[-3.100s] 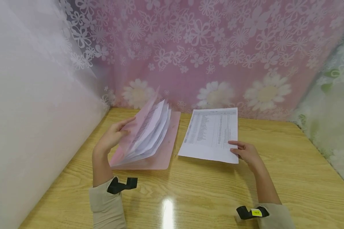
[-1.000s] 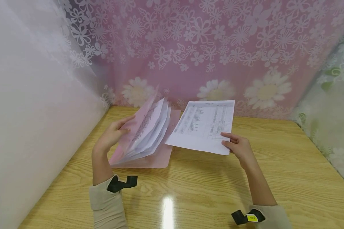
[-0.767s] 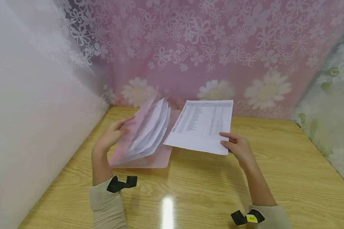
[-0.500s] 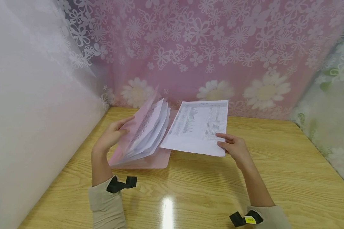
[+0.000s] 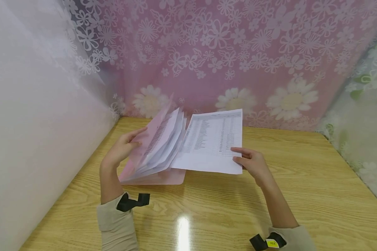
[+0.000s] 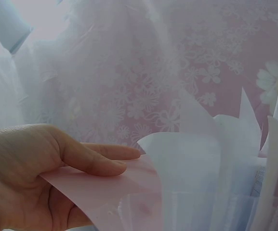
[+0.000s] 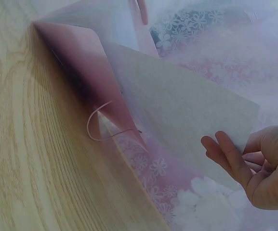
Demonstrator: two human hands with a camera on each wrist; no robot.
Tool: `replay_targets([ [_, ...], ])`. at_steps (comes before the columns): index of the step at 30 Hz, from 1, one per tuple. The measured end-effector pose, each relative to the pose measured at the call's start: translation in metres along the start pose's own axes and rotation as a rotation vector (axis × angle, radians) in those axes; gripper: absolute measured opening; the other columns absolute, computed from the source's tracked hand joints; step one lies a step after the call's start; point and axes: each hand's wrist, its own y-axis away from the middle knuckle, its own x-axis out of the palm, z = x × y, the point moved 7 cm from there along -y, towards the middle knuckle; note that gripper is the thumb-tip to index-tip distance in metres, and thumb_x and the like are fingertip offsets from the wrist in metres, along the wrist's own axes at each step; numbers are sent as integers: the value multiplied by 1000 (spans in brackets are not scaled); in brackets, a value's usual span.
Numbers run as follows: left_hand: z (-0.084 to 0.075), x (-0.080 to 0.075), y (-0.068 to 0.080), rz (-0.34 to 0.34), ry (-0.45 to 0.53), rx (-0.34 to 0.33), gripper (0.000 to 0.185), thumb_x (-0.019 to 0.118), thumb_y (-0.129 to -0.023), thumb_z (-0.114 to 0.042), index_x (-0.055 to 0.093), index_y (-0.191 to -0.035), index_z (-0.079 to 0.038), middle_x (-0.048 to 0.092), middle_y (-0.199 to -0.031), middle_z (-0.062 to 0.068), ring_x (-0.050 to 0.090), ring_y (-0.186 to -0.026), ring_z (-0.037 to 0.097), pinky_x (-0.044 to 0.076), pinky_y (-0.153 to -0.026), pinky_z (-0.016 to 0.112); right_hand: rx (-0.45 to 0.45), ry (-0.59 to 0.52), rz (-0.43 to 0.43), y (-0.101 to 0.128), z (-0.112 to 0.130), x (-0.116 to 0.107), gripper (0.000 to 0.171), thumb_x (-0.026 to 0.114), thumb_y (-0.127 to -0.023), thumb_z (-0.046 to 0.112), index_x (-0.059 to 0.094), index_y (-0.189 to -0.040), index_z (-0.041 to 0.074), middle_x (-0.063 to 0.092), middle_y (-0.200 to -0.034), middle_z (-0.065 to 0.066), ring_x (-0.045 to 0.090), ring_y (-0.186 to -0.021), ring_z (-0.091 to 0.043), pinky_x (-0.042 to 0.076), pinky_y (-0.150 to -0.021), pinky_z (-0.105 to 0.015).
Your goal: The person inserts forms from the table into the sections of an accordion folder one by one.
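A pink file folder lies spread on the left half of the table, several white sheets and clear sleeves fanned out inside it. My left hand grips the raised front cover, thumb on one face and fingers behind, as the left wrist view also shows. A printed sheet of paper is pinched at its lower right edge by my right hand. Its left edge reaches in over the folder's back cover, close against the fanned pages. In the right wrist view a thin string hangs by the folder's edge.
The wood-grain table runs under everything. A pink flowered curtain stands behind it, a white sheet wall on the left and a pale flowered curtain on the right.
My right hand has carried the printed sheet leftward, from beside the folder to over its back cover against the pages. My left hand keeps holding the folder cover in about the same place.
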Motion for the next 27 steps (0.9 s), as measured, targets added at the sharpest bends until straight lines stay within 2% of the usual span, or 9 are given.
replay_targets([
  [12,-2,1,0,4,-4,-3,52,41,-91,4,37,-141,-6,32,-144,13,24,-131,28,24,-100,47,-8,16,46,2,0,16,40,59,-89,7,52,-127,-4,55,-118,-25,62,-88,-22,50,-71,-30],
  [19,-1,-1,0,6,-2,8,51,42,-91,5,37,-141,-5,32,-144,13,18,-133,23,24,-100,45,5,19,62,2,-3,28,39,59,-88,5,54,-126,-3,56,-116,-24,62,-86,-22,51,-70,-30],
  [27,-3,-2,2,-3,-16,6,50,42,-91,4,39,-140,-6,33,-144,10,23,-131,22,28,-94,42,17,48,74,1,-2,36,39,59,-88,5,54,-126,-1,56,-117,-22,62,-86,-21,50,-70,-29],
])
